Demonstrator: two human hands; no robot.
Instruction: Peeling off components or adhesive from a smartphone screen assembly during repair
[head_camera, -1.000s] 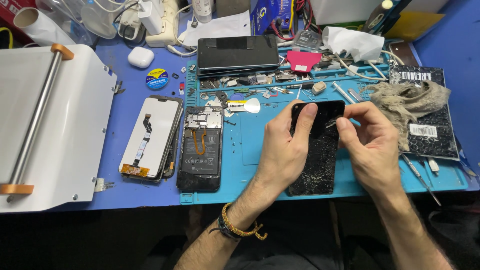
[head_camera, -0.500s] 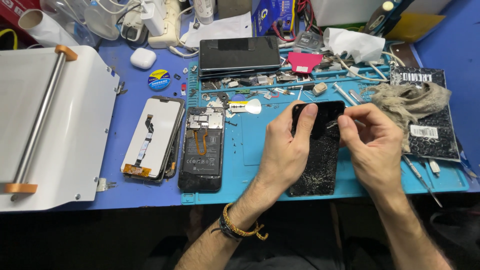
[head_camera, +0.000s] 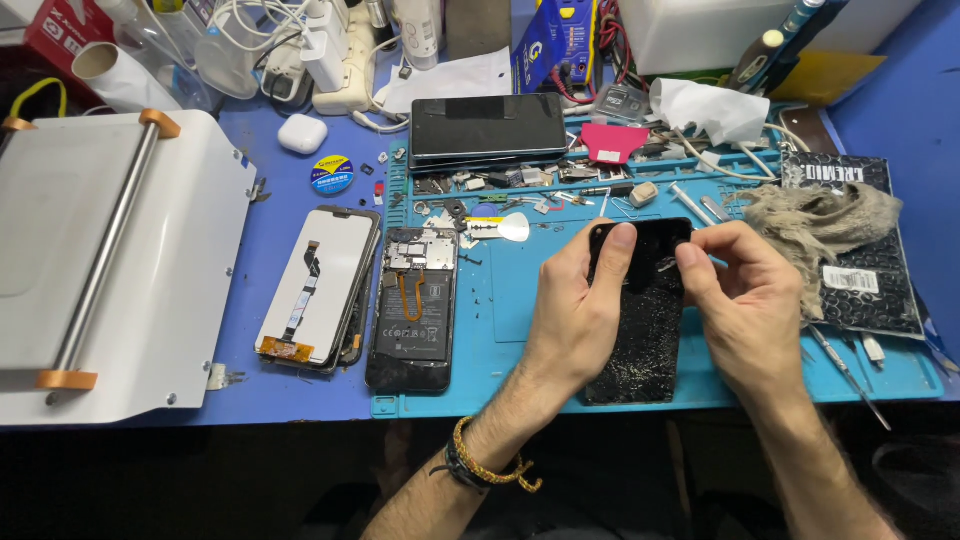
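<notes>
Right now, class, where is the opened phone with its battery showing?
In the head view the opened phone lies at the blue mat's left edge, between the detached screen and the left hand.

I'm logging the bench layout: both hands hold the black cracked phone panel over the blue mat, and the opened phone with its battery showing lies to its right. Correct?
Not quite. The head view shows the opened phone with its battery showing lying to the left of the black cracked phone panel, not the right. Both hands, left and right, do hold the panel over the blue mat.
</notes>
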